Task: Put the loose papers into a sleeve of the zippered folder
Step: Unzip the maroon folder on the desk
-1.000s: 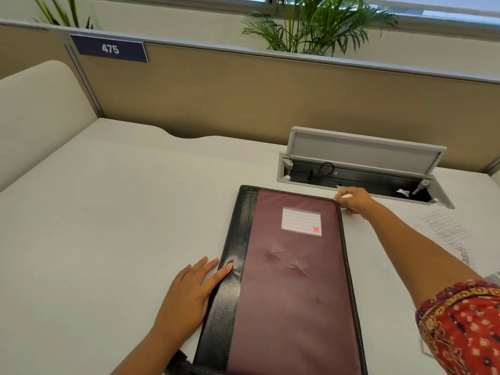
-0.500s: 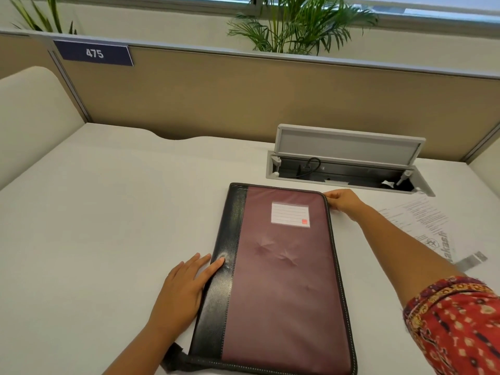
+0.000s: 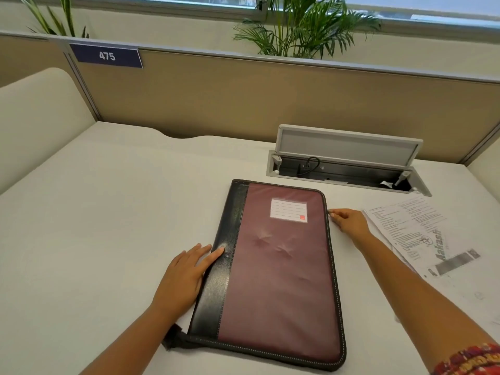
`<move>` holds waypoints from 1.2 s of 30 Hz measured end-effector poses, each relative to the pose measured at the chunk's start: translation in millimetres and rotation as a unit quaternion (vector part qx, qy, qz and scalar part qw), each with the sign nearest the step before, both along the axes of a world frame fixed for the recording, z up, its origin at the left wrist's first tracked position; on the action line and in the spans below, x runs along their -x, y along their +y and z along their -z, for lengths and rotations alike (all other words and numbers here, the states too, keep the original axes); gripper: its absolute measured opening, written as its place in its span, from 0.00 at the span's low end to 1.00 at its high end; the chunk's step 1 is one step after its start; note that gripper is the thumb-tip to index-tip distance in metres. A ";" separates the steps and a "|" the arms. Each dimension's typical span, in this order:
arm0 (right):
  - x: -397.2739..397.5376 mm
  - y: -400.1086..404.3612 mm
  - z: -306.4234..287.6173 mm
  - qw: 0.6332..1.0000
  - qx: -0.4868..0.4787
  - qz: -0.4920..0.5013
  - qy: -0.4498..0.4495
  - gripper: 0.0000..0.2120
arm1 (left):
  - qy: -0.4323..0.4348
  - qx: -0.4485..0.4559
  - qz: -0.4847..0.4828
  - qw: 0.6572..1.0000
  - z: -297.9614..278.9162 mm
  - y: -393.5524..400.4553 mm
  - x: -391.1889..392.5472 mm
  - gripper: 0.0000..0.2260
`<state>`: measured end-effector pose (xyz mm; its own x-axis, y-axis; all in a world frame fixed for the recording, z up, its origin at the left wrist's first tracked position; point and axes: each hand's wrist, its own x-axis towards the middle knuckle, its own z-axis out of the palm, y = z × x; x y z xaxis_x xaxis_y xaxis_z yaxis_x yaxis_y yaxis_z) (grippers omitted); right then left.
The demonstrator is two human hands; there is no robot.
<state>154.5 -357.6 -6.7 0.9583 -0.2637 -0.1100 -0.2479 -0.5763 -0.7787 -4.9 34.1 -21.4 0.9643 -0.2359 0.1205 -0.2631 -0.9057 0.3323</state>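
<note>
A maroon zippered folder (image 3: 278, 272) with a black spine strip and a white label lies closed on the white desk. My left hand (image 3: 186, 274) rests flat against the spine side, fingers straight, fingertips on the black strip. At the folder's right edge, a little below the far corner, my right hand (image 3: 349, 221) pinches the zipper pull (image 3: 330, 211). The loose printed papers (image 3: 416, 234) lie flat on the desk just right of my right hand.
An open grey cable hatch (image 3: 349, 158) with its lid up sits behind the folder. A tan partition (image 3: 243, 96) with a "475" sign runs along the back; a cream divider (image 3: 35, 117) stands at the left.
My right hand has slid from the folder's far right corner a short way down the right edge with the zipper pull. My left hand has stayed on the spine.
</note>
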 end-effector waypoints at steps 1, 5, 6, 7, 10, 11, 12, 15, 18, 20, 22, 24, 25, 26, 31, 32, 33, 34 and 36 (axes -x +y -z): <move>8.5 -0.8 0.6 1.000 -0.005 -0.003 -0.002 0.11 | -0.002 0.000 0.001 1.000 -0.4 -0.1 0.1 0.24; 43.3 -1.2 -0.1 1.000 -0.015 -0.008 -0.019 0.10 | -0.007 -0.008 0.001 1.000 -0.3 0.2 -0.4 0.25; 52.2 0.3 -0.9 1.000 -0.012 -0.010 -0.023 0.10 | -0.007 -0.009 0.000 1.000 0.0 0.2 -0.7 0.25; 61.1 2.8 -1.6 1.000 -0.005 -0.012 -0.027 0.10 | -0.006 -0.008 -0.001 1.000 0.4 0.1 -1.1 0.24; 89.8 12.2 -2.6 0.999 0.021 -0.018 -0.038 0.10 | -0.009 -0.007 0.003 1.000 1.7 0.1 -2.1 0.25; 100.1 15.0 -2.4 0.998 0.033 -0.020 -0.041 0.10 | -0.010 -0.008 0.004 1.000 2.1 -0.1 -2.2 0.25; 110.4 17.4 -1.9 0.998 0.047 -0.022 -0.045 0.10 | -0.010 -0.008 0.004 1.000 2.5 -0.3 -2.7 0.25; 140.7 20.8 0.6 0.996 0.071 -0.025 -0.054 0.10 | -0.009 -0.001 -0.003 1.000 2.3 -1.8 -3.1 0.26; 167.5 22.3 3.4 0.995 0.074 -0.023 -0.060 0.09 | -0.008 -0.006 -0.004 1.000 1.5 -2.6 -2.1 0.26; 182.6 24.0 5.5 0.995 0.070 -0.021 -0.064 0.09 | -0.004 -0.014 -0.006 1.000 0.7 -3.2 -1.2 0.25; 195.2 25.8 6.8 0.996 0.064 -0.023 -0.063 0.09 | -0.001 -0.016 -0.011 1.000 0.0 -4.2 -0.6 0.25; 205.6 27.0 6.8 0.996 0.059 -0.026 -0.062 0.10 | 0.001 -0.018 -0.015 1.000 -0.6 -5.8 0.0 0.26; 210.7 27.2 6.5 0.996 0.058 -0.028 -0.062 0.10 | 0.002 -0.021 -0.018 1.000 -0.8 -6.4 0.4 0.26; 215.4 27.3 6.1 0.996 0.058 -0.030 -0.063 0.10 | 0.003 -0.027 -0.022 0.999 -0.9 -6.8 1.0 0.26; 240.0 24.0 8.1 0.993 0.069 -0.054 -0.079 0.09 | -0.022 -0.085 -0.053 0.995 -3.7 -11.0 4.7 0.25; 243.7 22.7 9.2 0.993 0.073 -0.056 -0.080 0.09 | -0.028 -0.096 -0.055 0.994 -4.4 -13.0 5.3 0.25; 246.6 21.6 10.2 0.992 0.075 -0.057 -0.080 0.09 | -0.032 -0.107 -0.057 0.992 -4.9 -15.1 5.7 0.25; 248.1 21.0 11.0 0.993 0.073 -0.054 -0.081 0.09 | -0.036 -0.116 -0.061 0.991 -5.6 -17.5 5.6 0.24; 246.5 20.1 11.9 0.994 0.061 -0.037 -0.082 0.09 | -0.045 -0.125 -0.076 0.988 -7.1 -24.4 4.9 0.24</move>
